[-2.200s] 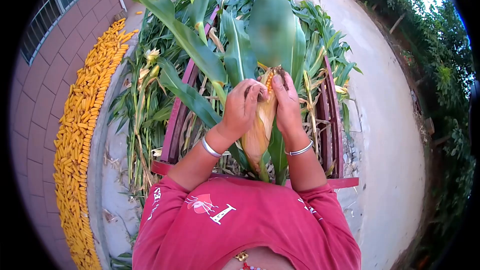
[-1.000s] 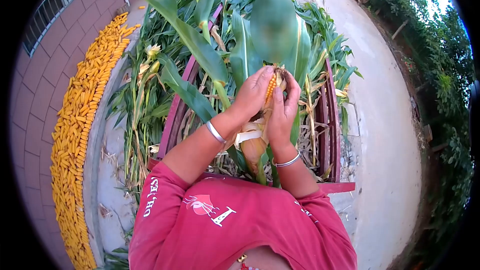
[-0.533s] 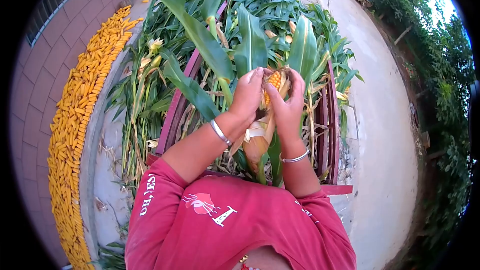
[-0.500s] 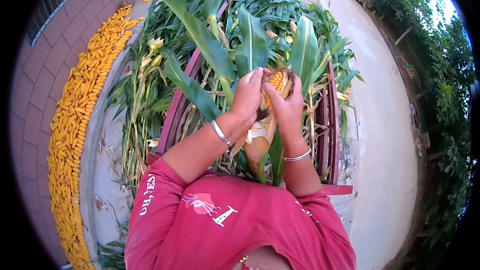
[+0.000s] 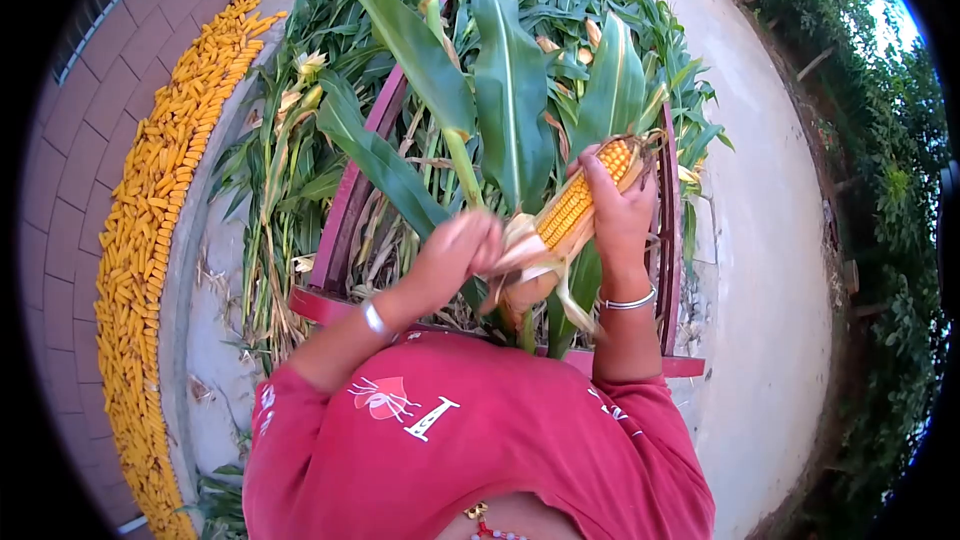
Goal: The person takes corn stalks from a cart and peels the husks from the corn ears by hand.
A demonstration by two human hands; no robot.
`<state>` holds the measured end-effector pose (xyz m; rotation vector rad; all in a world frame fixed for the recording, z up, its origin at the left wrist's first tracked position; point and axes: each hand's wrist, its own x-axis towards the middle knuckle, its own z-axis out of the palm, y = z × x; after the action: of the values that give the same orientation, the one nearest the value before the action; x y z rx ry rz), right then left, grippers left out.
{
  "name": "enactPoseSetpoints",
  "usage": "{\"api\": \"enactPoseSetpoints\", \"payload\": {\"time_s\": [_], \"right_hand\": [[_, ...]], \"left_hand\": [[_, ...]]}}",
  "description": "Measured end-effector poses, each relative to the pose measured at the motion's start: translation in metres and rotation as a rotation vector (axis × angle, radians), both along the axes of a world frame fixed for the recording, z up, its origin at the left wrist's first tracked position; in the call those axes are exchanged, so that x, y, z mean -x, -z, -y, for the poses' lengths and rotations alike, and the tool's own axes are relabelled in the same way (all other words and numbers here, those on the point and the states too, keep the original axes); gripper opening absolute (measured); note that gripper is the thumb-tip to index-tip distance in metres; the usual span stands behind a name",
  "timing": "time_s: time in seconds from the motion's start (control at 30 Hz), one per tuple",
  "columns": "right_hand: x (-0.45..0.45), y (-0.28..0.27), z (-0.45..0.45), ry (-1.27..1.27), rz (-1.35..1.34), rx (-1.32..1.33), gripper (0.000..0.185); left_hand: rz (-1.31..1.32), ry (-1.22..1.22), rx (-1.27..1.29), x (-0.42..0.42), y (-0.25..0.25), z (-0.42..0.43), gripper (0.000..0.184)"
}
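Note:
A corn ear [image 5: 568, 212] with yellow kernels bared along one side leans up to the right in front of my chest. My right hand [image 5: 622, 195] is wrapped round its upper part, near the dark silk at the tip. Pale husk [image 5: 523, 250] is peeled down round the ear's base, above a green stalk. My left hand [image 5: 465, 245], blurred by motion, is closed just left of the peeled husk; whether husk is between its fingers is too smeared to tell. Broad green leaves [image 5: 512, 90] rise behind the ear.
Cut corn stalks [image 5: 290, 170] lie beyond and on both sides of a red-framed cart [image 5: 345, 230]. A long heap of husked yellow cobs [image 5: 150, 250] runs along the tiled wall [image 5: 70, 180] at left. A concrete road [image 5: 765, 270] and trees [image 5: 895, 210] are at right.
My left hand has moved down and left, away from the ear's tip, and the husk is pulled lower. The ear now tilts right with my right hand, showing more kernels.

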<state>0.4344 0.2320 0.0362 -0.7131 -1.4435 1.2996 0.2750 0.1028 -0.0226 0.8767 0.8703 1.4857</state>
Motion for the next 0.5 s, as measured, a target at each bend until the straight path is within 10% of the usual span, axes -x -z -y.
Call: {"api": "enactPoseSetpoints", "payload": {"time_s": [0.5], "right_hand": [[0.025,0.007,0.009,0.090,0.167,-0.255,0.032]], "left_hand": [[-0.146,0.014,0.016,0.010,0.022,0.024,0.032]]}}
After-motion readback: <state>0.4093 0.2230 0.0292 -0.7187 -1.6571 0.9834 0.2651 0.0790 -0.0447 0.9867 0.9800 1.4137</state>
